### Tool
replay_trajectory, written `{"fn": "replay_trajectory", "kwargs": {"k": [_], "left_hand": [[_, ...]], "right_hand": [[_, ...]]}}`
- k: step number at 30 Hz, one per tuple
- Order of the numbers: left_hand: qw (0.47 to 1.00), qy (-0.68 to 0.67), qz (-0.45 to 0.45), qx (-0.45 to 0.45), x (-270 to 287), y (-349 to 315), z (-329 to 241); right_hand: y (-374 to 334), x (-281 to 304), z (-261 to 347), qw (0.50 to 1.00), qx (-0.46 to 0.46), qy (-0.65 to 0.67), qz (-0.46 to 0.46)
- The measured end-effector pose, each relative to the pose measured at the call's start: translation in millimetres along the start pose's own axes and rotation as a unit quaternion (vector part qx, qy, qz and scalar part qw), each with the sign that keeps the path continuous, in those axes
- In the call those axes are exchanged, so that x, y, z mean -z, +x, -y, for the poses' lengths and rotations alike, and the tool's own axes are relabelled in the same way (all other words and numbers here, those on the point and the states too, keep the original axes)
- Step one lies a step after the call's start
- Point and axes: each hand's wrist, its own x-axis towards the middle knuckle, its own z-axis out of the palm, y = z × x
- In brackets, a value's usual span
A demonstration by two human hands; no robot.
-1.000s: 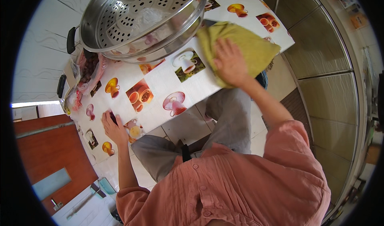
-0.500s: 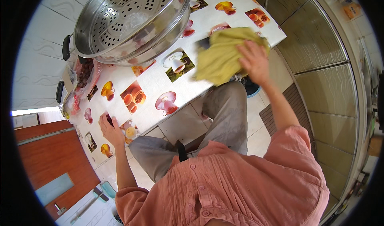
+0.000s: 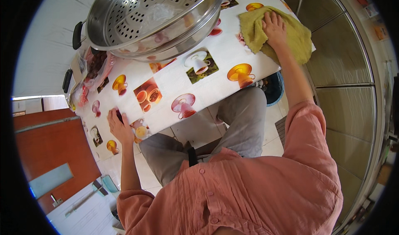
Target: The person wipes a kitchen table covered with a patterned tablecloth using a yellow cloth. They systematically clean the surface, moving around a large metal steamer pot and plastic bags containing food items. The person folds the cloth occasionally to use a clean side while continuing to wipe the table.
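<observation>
My right hand [image 3: 274,29] lies with its fingers stretched out on a yellow-green cloth [image 3: 293,37]. This crumpled cloth is spread over the far right corner of the table, part of it over the front edge. On the left, my left hand [image 3: 119,124] rests on the patterned tablecloth [image 3: 166,75], near the table's front edge. Its thumb stands apart from the fingers. A small dark patch shows between them; whether it is part of the print I cannot tell. The tablecloth is white with printed cups and saucers.
A large steel steamer pot [image 3: 166,39] with a perforated tray stands at the back, clear plastic inside. Beside it lies a plastic bag [image 3: 97,66] of dark red pieces. A blue bucket [image 3: 273,89] is below the table's right end. Cabinets [image 3: 345,64] line the right side.
My right hand has moved away and to the right with the cloth, which now lies flatter on the table corner. The view has shifted slightly. My left hand stays in place on the table.
</observation>
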Motion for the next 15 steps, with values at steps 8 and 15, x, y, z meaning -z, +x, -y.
{"fn": "replay_trajectory", "kwargs": {"k": [8, 15], "left_hand": [[1.0, -0.012, -0.007, 0.018, -2, -3, 0], [1.0, -0.007, -0.022, 0.021, -1, -3, -4]], "right_hand": [[-56, 32, 129, 0.982, 0.171, 0.08, 0.002], [-166, 110, 257, 0.927, 0.315, 0.182, 0.086]]}}
